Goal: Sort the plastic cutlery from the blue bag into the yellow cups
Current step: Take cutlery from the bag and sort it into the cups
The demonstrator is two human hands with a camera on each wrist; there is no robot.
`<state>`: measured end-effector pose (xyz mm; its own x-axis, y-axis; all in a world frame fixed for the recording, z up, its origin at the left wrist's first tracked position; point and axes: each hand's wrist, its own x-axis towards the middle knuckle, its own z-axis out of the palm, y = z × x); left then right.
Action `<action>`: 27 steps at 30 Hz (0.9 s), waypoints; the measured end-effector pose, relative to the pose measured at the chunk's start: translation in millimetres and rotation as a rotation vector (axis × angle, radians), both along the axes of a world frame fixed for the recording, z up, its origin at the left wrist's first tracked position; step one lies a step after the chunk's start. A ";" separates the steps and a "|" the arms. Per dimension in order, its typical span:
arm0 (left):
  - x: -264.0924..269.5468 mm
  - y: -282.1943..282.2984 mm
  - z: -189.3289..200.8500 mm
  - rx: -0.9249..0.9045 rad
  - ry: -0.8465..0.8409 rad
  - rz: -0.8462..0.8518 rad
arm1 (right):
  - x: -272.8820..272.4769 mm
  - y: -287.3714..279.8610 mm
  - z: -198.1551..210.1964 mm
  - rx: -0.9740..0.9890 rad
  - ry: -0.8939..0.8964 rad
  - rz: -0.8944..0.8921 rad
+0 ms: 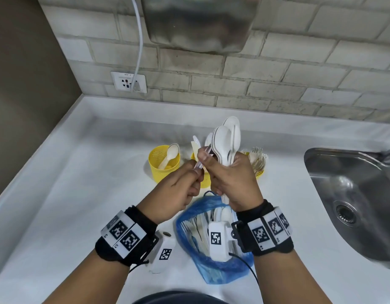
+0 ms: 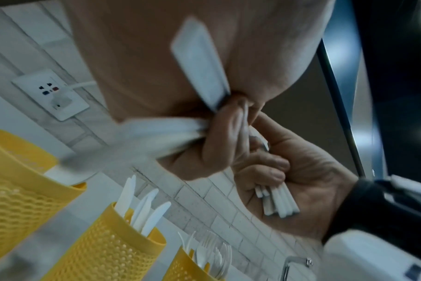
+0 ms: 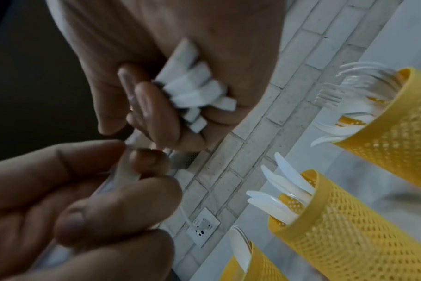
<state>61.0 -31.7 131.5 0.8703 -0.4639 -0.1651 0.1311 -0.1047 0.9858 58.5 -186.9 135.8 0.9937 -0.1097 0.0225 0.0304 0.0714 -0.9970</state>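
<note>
My right hand (image 1: 220,164) grips a bundle of white plastic spoons (image 1: 227,139), bowls up, above the cups; their handle ends (image 3: 197,89) stick out below its fingers. Beside it my left hand (image 1: 197,173) pinches the handle of a single pale piece of cutlery (image 1: 200,163) drawn out of that bundle; its kind I cannot tell. Three yellow mesh cups stand behind the hands: the left cup (image 1: 164,170) holds spoons, the middle cup (image 3: 337,228) knives, the right cup (image 3: 397,123) forks. The blue bag (image 1: 211,270) lies open under my wrists with more white cutlery inside.
A steel sink (image 1: 354,205) is set into the white counter (image 1: 69,194) at the right. Behind the cups rises a tiled wall with a socket (image 1: 128,82) and a white cable plugged into it. A metal hood (image 1: 198,23) hangs overhead.
</note>
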 end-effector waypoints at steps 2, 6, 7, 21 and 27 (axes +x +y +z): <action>1.7 -1.7 -3.7 0.053 -0.118 -0.052 | 1.2 1.3 2.2 -0.073 -0.026 -0.026; 10.7 1.5 -11.9 0.231 -0.420 -0.104 | 4.6 -0.3 4.9 -0.166 -0.048 -0.059; 14.2 3.5 -15.1 0.309 -0.539 -0.105 | 6.4 -1.1 4.8 -0.206 -0.045 -0.091; 64.1 -6.6 -18.7 0.404 -0.723 0.274 | 14.0 -16.4 -3.1 -0.057 -0.069 -0.316; 89.4 -16.1 -22.1 0.171 -0.435 0.358 | 7.7 -31.7 -10.0 0.284 0.137 -0.298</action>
<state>150.4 -47.8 109.5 0.9723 -0.1269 0.1961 -0.2255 -0.2906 0.9299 66.2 -218.6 125.8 0.9095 -0.3746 -0.1801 -0.0405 0.3515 -0.9353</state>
